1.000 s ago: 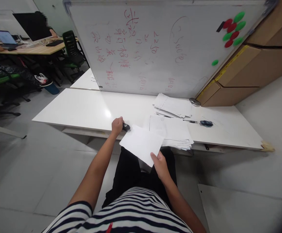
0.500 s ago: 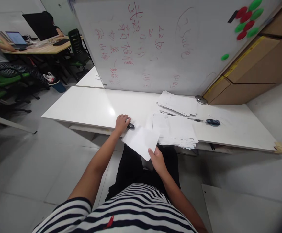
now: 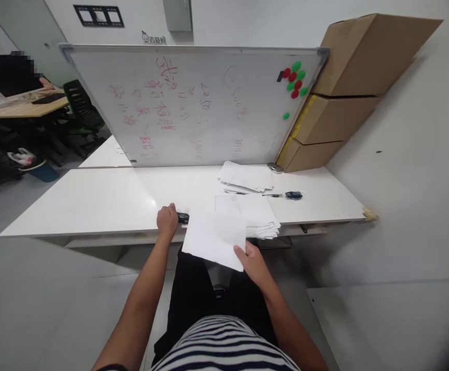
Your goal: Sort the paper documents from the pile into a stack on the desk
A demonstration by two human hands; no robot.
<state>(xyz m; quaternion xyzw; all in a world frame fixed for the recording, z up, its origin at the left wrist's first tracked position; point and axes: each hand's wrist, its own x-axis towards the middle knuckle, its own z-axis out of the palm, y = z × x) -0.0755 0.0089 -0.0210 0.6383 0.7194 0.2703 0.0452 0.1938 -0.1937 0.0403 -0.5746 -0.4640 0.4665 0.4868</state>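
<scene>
My left hand [image 3: 167, 220] is closed round a small black tool, which looks like a stapler [image 3: 183, 218], at the front edge of the white desk [image 3: 104, 201]. The stapler's front end meets the upper left corner of a white paper sheet [image 3: 214, 238]; whether the corner is inside its jaw cannot be made out. My right hand [image 3: 253, 262] pinches the lower right part of that sheet, thumb on top and fingers beneath. The sheet sticks out over the desk edge above my lap. Just beyond it lies a stack of papers [image 3: 263, 211], partly covered by the sheet.
A second paper pile [image 3: 247, 175] lies further back, with a pen [image 3: 272, 195] and a dark blue item [image 3: 294, 195] to the right. A whiteboard [image 3: 193, 103] with magnets stands behind, beside stacked cardboard boxes [image 3: 325, 118]. A bin [image 3: 43, 171] stands far left.
The view has tilted up and shifted. My left hand now grips the stapler from its back end instead of resting over it, and the sheet has been turned straighter, its corner at the stapler.
</scene>
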